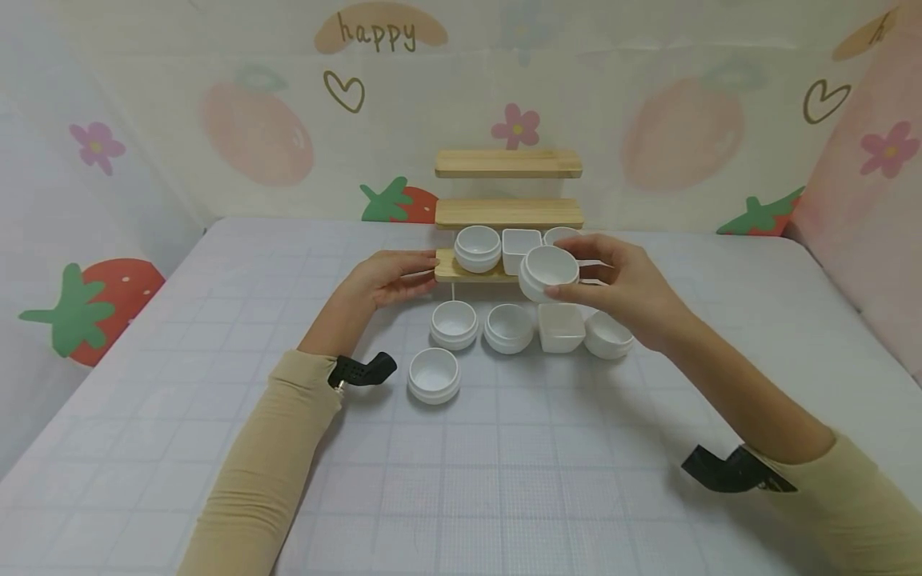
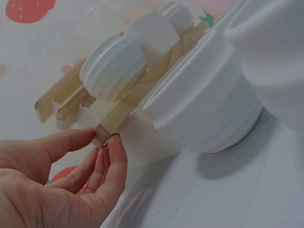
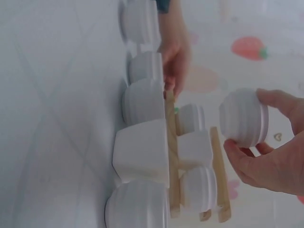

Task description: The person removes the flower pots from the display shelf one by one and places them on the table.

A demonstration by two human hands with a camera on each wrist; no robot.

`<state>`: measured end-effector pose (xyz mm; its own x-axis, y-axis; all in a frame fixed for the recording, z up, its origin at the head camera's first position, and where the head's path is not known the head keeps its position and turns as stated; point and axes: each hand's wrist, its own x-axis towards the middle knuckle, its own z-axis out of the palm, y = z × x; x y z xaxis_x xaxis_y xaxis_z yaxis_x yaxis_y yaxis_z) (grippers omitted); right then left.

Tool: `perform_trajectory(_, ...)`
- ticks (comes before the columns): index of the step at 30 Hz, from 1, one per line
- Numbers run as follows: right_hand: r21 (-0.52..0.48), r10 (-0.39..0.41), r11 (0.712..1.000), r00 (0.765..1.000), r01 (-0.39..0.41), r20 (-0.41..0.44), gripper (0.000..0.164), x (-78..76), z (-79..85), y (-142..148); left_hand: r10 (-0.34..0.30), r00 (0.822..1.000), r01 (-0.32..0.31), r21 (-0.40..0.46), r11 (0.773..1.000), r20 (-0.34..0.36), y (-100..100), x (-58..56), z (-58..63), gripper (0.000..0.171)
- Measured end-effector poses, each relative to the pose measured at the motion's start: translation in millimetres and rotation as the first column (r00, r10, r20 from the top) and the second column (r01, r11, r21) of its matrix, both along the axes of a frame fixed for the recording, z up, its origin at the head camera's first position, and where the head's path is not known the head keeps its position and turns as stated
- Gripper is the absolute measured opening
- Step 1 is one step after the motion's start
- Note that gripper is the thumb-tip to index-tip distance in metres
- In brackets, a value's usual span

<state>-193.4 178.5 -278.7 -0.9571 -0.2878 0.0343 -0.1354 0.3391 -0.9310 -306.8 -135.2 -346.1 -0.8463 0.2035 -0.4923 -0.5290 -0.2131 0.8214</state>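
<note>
In the head view my right hand (image 1: 634, 284) holds a small white round pot (image 1: 543, 280) by its side, thumb in front and fingers behind, raised in front of the lowest shelf board. My left hand (image 1: 374, 282) grips the left end of that board (image 2: 110, 122), thumb on one face and fingers on the other. On the board stand a round white pot (image 1: 478, 250), a square white pot (image 1: 515, 254) and another round pot (image 1: 560, 234), which is partly hidden behind the held one. The right wrist view shows the held pot clear of those on the board.
Two higher wooden boards (image 1: 508, 164) of the stepped rack rise behind. Before the rack, a row of several white pots, including a square one (image 1: 562, 330), stands on the grid-patterned tablecloth (image 1: 497, 496). One round pot (image 1: 434, 376) sits nearer, at the left. A printed curtain (image 1: 468, 88) hangs behind.
</note>
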Motion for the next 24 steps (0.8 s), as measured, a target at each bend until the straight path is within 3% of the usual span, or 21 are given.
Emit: perform_trajectory(24,-0.041,0.063,0.997,0.998,-0.062,0.025,0.058,14.6,-17.7,-14,-0.006,1.0,0.006,-0.005,1.0,-0.013,0,-1.1,-2.0,0.051)
